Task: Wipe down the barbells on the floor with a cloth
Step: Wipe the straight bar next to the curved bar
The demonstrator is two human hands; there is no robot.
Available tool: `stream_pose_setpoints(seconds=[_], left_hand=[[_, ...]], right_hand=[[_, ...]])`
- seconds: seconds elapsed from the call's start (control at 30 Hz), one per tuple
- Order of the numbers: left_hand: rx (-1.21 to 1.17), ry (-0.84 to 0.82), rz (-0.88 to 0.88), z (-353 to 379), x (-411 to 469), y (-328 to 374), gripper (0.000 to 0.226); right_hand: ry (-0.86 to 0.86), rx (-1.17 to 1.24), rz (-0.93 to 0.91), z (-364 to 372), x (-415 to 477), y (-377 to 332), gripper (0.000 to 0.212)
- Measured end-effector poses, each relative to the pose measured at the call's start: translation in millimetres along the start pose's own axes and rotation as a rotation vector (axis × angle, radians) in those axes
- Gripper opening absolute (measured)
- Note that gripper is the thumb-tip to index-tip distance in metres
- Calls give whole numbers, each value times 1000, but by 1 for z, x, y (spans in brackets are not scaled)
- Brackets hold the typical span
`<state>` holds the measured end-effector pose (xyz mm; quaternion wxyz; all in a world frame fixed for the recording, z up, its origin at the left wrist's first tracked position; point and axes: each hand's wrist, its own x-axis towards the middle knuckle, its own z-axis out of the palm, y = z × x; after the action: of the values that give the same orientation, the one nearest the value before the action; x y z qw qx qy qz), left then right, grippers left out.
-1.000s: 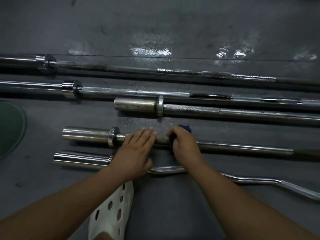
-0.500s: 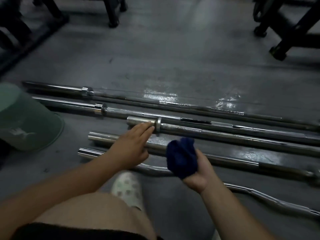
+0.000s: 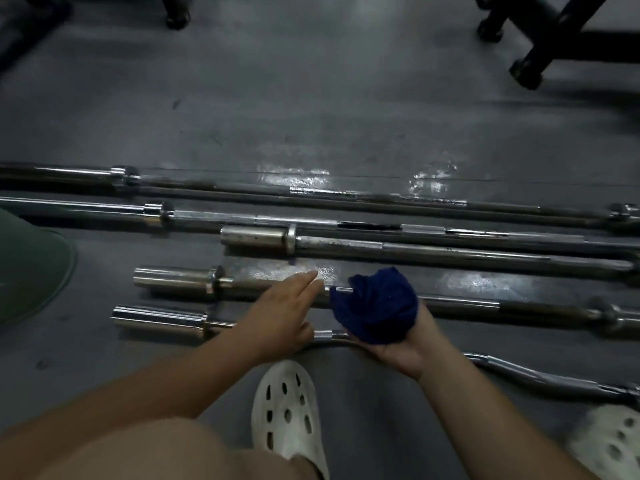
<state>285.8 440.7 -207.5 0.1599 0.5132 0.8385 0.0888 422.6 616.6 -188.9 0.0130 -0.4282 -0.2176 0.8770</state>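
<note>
Head view, looking down at the floor (image 3: 311, 98). The right hand (image 3: 405, 344) is turned palm up, its fingers curled around a bunched blue cloth (image 3: 375, 304). The cloth is lifted off the metal, hanging over the fourth bar (image 3: 467, 303); whether it touches the shaft I cannot tell. Just left of that grip, the left hand (image 3: 282, 315) lies flat with fingers straight and together, fingertips on the same bar, palm over the nearer curl bar (image 3: 554, 375). The curl bar runs under both hands, close below the cloth. Beyond the cloth, three more bars lie side by side: a short-sleeved third bar (image 3: 433, 249) just past it, then the second bar (image 3: 207, 214), then the far bar (image 3: 207, 185), well apart from the grip. A green tub (image 3: 31, 268) sits far left, and two white clogs (image 3: 287, 410) show below the hands.

My read: this is a pause between strokes, the cloth being regathered while the left hand steadies the bar. The next move calls for turning the palm down, wrapping the cloth round the shaft right of the left hand, and sliding along it, with the left hand holding so the bar does not roll.
</note>
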Motion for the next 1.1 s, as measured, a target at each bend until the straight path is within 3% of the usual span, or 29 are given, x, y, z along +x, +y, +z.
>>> stream_pose_setpoints(seconds=[0.13, 0.23, 0.33, 0.37, 0.47, 0.53, 0.63, 0.7, 0.83, 0.9, 1.03, 1.1], left_hand=[[-79, -79, -53, 37, 39, -7, 83], [-112, -77, -129, 60, 59, -18, 82], [-116, -40, -177, 78, 70, -27, 75], [-111, -41, -194, 82, 70, -29, 74], [-15, -77, -189, 89, 68, -30, 81], [59, -104, -159, 92, 67, -23, 85], [90, -108, -123, 98, 72, -7, 84], [96, -108, -108, 104, 79, 2, 82], [61, -126, -158, 108, 83, 10, 80], [79, -131, -154, 108, 81, 6, 83], [112, -152, -160, 107, 83, 10, 86], [121, -158, -150, 108, 88, 20, 84]], right_hand=[[212, -443, -370, 8, 44, -22, 27], [354, -1093, -655, 0, 91, -19, 24], [173, -1847, -762, -13, 138, 25, 47], [117, -1988, -761, -17, 148, 40, 53], [79, -1977, -901, -37, 156, 31, 46], [184, -1940, -1008, -72, 147, 1, 40], [511, -1857, -886, -126, 123, -45, 27], [594, -1795, -796, -120, 118, -43, 22], [228, -1950, -739, -60, 130, 22, 56], [197, -1965, -775, -73, 132, 22, 54], [576, -1779, -809, -122, 126, -21, 48], [601, -1795, -700, -105, 126, -15, 55]])
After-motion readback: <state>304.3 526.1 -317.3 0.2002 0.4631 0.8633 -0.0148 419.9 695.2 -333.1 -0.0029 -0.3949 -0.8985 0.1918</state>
